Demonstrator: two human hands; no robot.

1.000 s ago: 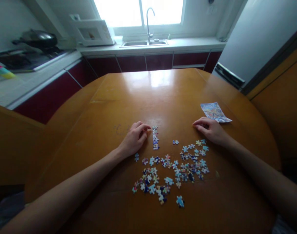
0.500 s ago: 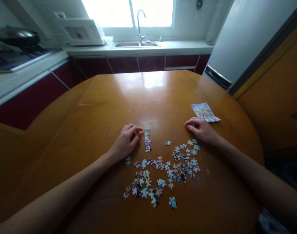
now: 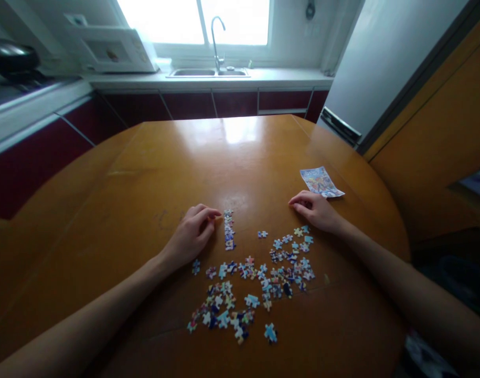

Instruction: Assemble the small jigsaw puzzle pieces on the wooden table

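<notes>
My left hand (image 3: 192, 233) rests on the table, its fingers stretched out and the thumb apart. Its fingertips lie at the upper left edge of a narrow strip of joined jigsaw pieces (image 3: 229, 231); whether they touch it I cannot tell. To the right, my right hand (image 3: 316, 210) lies loosely bent with nothing visible in its fingers. Just behind that hand is a small printed picture sheet (image 3: 322, 181). Loose jigsaw pieces (image 3: 277, 278) are spread in front of both hands. A single piece (image 3: 262, 234) sits between the strip and the right hand.
The wooden table (image 3: 177, 168) has a rounded outline. Beyond it are a sink (image 3: 192, 73) with a tall faucet (image 3: 215, 44), a microwave (image 3: 109, 50) and a dark pan (image 3: 11, 55) on the stove. A fridge (image 3: 385, 63) stands at the right.
The whole view has shifted, so everything appears slightly further left. Both hands keep nearly the same place beside the strip and the picture sheet. No piece has visibly moved.
</notes>
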